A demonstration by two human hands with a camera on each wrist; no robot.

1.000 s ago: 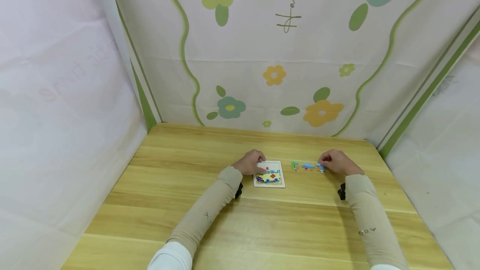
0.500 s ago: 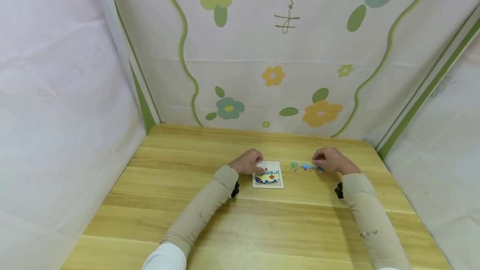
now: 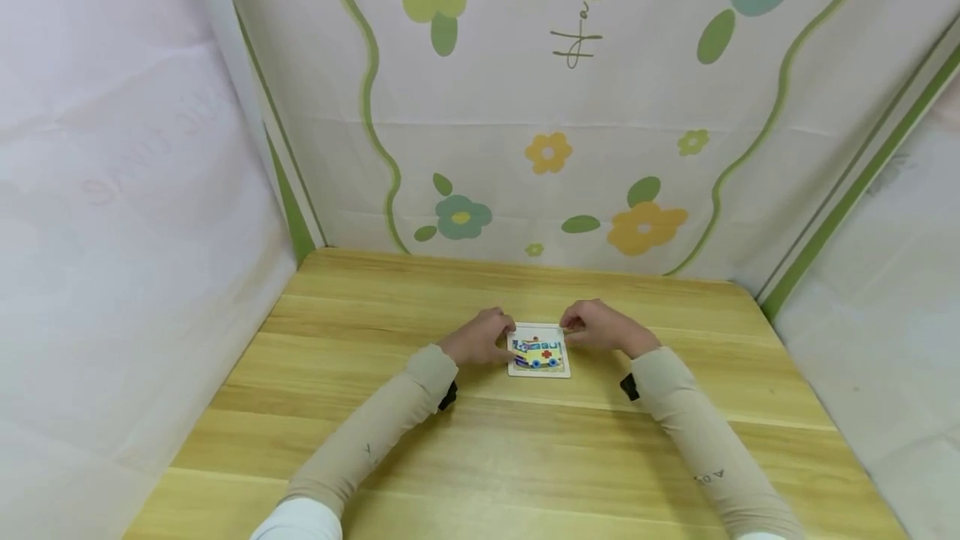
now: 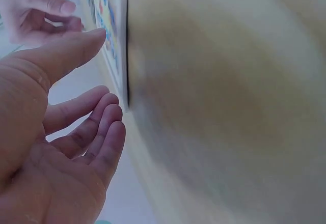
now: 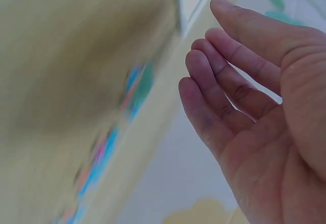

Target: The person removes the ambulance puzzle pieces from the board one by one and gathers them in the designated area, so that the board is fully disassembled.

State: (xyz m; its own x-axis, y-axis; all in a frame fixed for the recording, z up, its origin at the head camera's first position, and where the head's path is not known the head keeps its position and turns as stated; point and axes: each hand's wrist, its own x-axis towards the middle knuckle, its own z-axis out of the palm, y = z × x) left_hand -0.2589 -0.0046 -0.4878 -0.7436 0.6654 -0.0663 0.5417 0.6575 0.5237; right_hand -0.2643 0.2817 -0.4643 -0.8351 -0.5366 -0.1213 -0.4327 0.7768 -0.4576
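Note:
A white-framed puzzle board (image 3: 538,372) with a yellow ambulance picture lies flat on the table. At its left edge is my left hand (image 3: 478,337), thumb and fingers apart with nothing between them. My right hand (image 3: 606,328) is at the board's upper right corner, its fingers loosely bent and holding nothing in the right wrist view. Whether either hand touches the board is hard to tell. Blurred puzzle pieces, one green and blue (image 5: 142,89), another blue and pink (image 5: 99,155), a third blue (image 5: 74,215), lie in a row by the board; the right hand hides them in the head view.
The wooden table (image 3: 480,457) runs back to a flower-printed cloth (image 3: 480,107). Pale cloth walls (image 3: 135,232) stand on both sides. A dark wrist camera (image 3: 630,387) is strapped below the right hand.
My right hand has moved left from the loose pieces to the board's upper right corner. The left hand has drawn back slightly left, off the picture, to the board's edge.

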